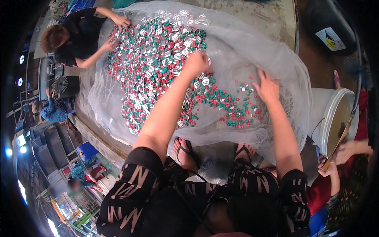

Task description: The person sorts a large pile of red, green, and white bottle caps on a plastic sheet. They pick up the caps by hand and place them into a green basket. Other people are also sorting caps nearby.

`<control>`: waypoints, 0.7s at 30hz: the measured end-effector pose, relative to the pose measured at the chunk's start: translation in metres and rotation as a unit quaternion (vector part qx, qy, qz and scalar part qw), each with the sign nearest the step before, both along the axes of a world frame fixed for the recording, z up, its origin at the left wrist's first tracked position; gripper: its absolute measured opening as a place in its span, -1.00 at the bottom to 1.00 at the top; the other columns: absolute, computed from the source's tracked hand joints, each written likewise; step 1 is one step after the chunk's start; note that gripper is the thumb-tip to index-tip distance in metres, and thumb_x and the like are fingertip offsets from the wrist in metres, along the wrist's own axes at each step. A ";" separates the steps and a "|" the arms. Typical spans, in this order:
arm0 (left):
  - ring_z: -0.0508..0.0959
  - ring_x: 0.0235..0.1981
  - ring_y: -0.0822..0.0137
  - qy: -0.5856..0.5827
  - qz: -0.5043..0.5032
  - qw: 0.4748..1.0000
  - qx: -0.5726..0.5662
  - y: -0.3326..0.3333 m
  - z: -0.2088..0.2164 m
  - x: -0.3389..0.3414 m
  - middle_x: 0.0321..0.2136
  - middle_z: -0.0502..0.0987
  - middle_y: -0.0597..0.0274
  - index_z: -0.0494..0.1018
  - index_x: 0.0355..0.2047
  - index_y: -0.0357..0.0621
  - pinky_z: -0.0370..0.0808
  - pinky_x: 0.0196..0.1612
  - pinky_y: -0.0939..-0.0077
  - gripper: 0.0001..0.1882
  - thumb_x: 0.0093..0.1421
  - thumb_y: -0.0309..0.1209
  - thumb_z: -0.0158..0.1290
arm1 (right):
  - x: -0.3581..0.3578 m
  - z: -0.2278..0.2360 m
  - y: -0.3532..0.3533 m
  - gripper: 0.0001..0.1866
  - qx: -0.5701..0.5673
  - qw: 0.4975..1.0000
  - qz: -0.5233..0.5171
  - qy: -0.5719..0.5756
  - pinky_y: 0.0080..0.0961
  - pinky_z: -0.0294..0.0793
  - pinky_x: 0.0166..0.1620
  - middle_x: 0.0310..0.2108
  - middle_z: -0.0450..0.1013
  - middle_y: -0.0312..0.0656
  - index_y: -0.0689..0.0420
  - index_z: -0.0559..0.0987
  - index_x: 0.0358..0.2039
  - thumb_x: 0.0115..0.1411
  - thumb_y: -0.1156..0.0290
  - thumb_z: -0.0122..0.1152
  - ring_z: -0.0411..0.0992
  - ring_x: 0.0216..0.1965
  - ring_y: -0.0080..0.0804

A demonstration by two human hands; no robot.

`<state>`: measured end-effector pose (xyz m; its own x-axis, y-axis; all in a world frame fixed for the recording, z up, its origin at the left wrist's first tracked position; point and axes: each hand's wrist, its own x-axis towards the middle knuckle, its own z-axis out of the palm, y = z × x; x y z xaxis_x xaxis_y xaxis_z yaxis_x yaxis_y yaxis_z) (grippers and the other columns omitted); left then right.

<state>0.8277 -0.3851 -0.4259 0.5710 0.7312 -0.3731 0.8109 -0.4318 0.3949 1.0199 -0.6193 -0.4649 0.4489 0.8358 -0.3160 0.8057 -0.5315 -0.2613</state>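
Head view: our right hand [269,89] spreads its fingers, released, just right of scattered red and green pieces [237,116]; farther out, our blurred left hand [197,64], hold unclear, is among white buckles [205,81]. Tugging the net [233,33] beneath could, we judge, spill pieces.

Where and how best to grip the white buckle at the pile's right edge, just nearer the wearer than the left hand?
Pinch opposite outer edges of the white buckle, probably best from above and the right: its flat, slotted frame looks face up, the pile crowds its left, and barer netting lies to the right.
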 end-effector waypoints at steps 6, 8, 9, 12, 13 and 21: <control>0.56 -0.29 0.09 -0.287 0.058 0.955 -0.050 0.044 0.178 0.066 -0.19 0.51 -0.10 0.25 0.05 -0.41 0.49 -0.19 0.27 -0.27 0.00 -0.12 0.18 | -0.052 0.015 -0.012 -0.36 0.195 0.975 0.103 0.024 -0.10 0.18 0.15 0.14 0.17 0.00 -0.08 0.27 0.15 0.03 0.18 0.22 0.21 0.10 -0.04; 0.58 -0.44 0.10 -0.229 0.019 0.973 -0.030 0.072 0.185 0.043 -0.27 0.55 -0.03 0.30 0.01 -0.40 0.52 -0.32 0.30 -0.25 -0.06 -0.10 0.23 | -0.101 0.025 -0.019 -0.34 0.158 0.949 0.253 0.100 -0.06 0.12 0.18 0.16 0.16 -0.05 -0.13 0.28 0.15 0.01 0.14 0.24 0.17 0.14 -0.10; 0.53 -0.18 0.12 -0.121 -0.124 0.985 -0.020 0.091 0.160 0.030 -0.10 0.47 -0.11 0.21 0.11 -0.32 0.46 -0.10 0.24 -0.22 0.02 -0.02 0.14 | -0.117 0.030 -0.031 -0.33 0.101 0.930 0.322 0.143 -0.04 0.09 0.19 0.18 0.15 -0.08 -0.15 0.28 0.16 0.00 0.11 0.24 0.15 0.16 -0.13; 0.57 -0.30 0.09 0.048 -0.232 0.971 0.013 0.003 0.122 -0.043 -0.38 0.57 0.00 0.52 -0.21 -0.01 0.50 -0.21 0.18 -0.70 0.05 -0.22 0.06 | -0.158 0.039 -0.071 -0.32 0.016 0.846 0.467 0.256 -0.06 0.08 0.20 0.19 0.14 -0.15 -0.19 0.27 0.17 0.02 0.06 0.22 0.12 0.20 -0.19; 0.56 -0.47 0.10 0.050 -0.273 0.960 -0.044 -0.021 0.102 -0.084 -0.52 0.55 0.13 0.51 -0.32 -0.04 0.48 -0.37 0.24 -0.83 0.11 -0.33 0.00 | -0.168 0.034 -0.081 -0.33 -0.026 0.823 0.500 0.268 -0.06 0.07 0.21 0.19 0.15 -0.17 -0.21 0.27 0.18 0.03 0.05 0.21 0.11 0.21 -0.21; 0.52 -0.17 0.10 -0.086 -0.181 0.974 -0.103 -0.159 0.014 -0.323 -0.29 0.55 0.17 0.53 -0.22 -0.01 0.46 -0.14 0.30 -0.72 0.01 -0.51 0.08 | -0.168 0.074 -0.025 -0.22 -0.212 0.735 0.621 0.171 -0.10 0.12 0.19 0.21 0.10 -0.14 -0.19 0.13 0.25 0.03 0.13 0.25 0.13 0.19 -0.20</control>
